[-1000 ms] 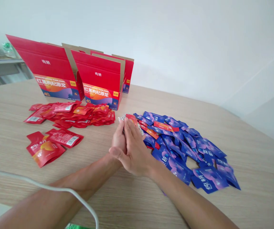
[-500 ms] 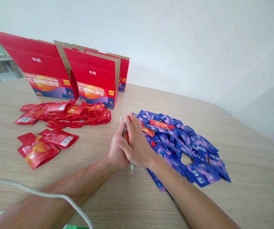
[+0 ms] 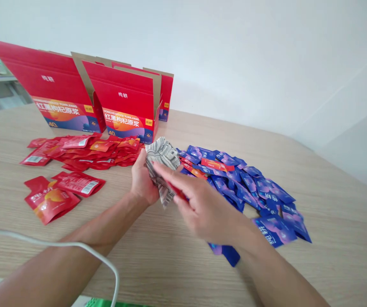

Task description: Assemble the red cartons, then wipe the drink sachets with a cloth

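My left hand (image 3: 141,181) is closed round a fanned stack of red sachets (image 3: 161,164), held on edge above the table so their pale edges show. My right hand (image 3: 202,204) sits just right of the stack, fingers extended toward it and touching its lower part, with one red sachet under the fingertips. A pile of blue sachets (image 3: 244,183) lies to the right, partly under my right wrist. A pile of red sachets (image 3: 87,151) lies to the left, with two loose red sachets (image 3: 62,192) nearer me.
Three open red cartons (image 3: 126,106) stand at the back of the wooden table (image 3: 330,238), against a white wall. A white cable (image 3: 58,249) crosses my left forearm. Something green shows at the bottom edge.
The hands were pressed together flat over the sachets; now the left hand has lifted and fanned the stack while the right hand has drawn back toward me.
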`<state>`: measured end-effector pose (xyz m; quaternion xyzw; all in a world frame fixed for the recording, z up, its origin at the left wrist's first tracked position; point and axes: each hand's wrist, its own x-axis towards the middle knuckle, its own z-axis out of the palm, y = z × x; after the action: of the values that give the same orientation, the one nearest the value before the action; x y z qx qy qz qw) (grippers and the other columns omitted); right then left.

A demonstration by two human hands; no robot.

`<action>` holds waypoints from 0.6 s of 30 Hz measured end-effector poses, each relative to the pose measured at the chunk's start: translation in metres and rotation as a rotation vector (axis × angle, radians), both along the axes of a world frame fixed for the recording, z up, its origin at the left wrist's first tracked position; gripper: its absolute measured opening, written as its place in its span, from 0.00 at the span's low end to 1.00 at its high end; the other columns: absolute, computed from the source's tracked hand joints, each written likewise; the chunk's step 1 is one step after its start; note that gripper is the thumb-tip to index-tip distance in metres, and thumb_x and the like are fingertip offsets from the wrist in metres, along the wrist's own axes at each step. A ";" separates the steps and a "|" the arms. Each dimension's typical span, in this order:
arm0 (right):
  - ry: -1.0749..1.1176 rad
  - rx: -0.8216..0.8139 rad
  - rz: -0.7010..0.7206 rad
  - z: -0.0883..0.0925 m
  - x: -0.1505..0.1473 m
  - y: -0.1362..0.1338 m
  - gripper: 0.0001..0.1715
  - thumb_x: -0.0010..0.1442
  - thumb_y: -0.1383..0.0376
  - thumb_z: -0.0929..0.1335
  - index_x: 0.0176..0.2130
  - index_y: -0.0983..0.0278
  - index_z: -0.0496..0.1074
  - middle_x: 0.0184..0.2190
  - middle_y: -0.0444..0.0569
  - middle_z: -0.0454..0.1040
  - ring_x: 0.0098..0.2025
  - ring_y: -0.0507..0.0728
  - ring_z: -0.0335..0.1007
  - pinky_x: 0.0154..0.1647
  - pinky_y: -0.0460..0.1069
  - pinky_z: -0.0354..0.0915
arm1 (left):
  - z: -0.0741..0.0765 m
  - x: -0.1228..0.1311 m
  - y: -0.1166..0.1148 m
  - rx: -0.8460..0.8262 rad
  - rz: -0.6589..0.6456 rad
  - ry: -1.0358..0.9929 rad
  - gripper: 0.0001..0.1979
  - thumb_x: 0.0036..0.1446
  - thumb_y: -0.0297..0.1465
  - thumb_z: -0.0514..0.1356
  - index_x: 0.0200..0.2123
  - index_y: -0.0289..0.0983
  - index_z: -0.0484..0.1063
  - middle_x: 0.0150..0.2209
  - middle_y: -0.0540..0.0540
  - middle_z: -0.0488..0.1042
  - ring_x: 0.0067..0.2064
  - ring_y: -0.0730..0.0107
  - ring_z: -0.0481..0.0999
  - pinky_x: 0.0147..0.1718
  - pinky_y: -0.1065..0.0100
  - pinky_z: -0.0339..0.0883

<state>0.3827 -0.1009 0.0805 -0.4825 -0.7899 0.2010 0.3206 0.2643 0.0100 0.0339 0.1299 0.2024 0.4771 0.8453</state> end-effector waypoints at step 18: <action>-0.230 0.253 -0.294 -0.055 0.011 0.061 0.43 0.78 0.43 0.56 0.80 0.56 0.45 0.82 0.52 0.41 0.83 0.69 0.30 0.79 0.77 0.34 | -0.003 0.025 -0.035 0.052 -0.160 -0.094 0.25 0.76 0.43 0.51 0.69 0.43 0.73 0.59 0.45 0.82 0.65 0.52 0.77 0.65 0.54 0.71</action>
<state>0.3934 -0.0395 0.0251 -0.5679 -0.7615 -0.0049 0.3124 0.2894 -0.0248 0.0305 0.1450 0.1387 0.4186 0.8857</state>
